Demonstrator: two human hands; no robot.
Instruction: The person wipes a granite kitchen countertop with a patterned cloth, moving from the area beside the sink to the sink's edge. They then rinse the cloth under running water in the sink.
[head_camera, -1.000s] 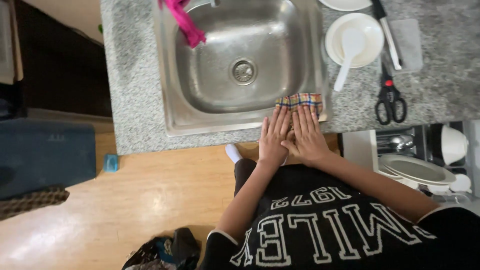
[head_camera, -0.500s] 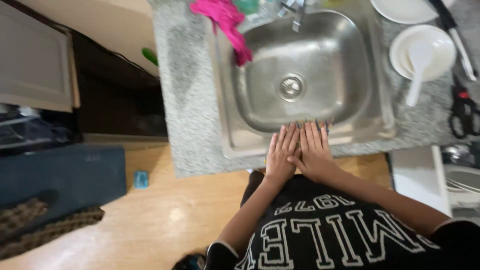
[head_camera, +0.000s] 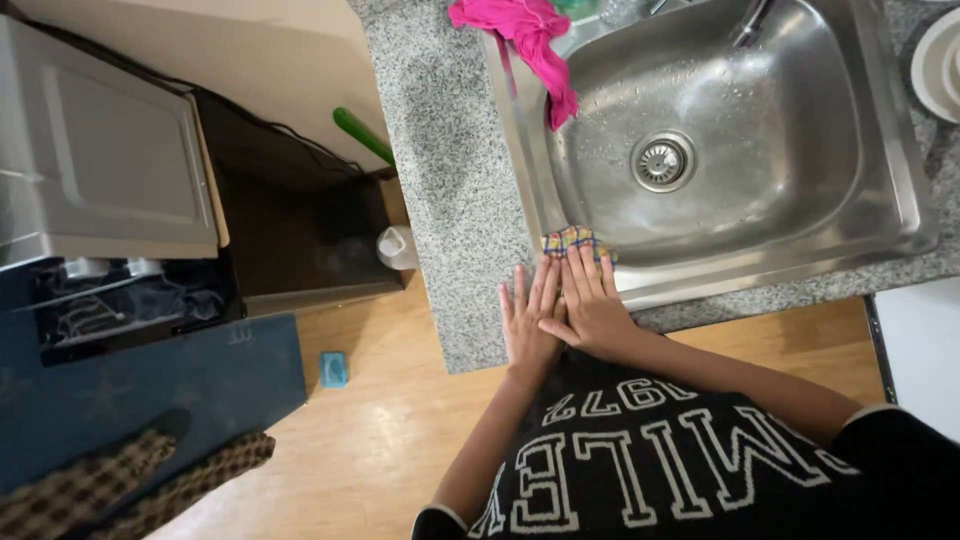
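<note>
No grip is closed: the left hand and right hand are pressed flat, fingers spread, on the checked cloth at the sink's six-o'clock rim, where a slide into the wet basin is risked.

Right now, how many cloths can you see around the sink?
2. A pink cloth hangs over the sink's far left rim; a checked cloth lies on the near rim under the person's hands. Others may be out of frame.
</note>
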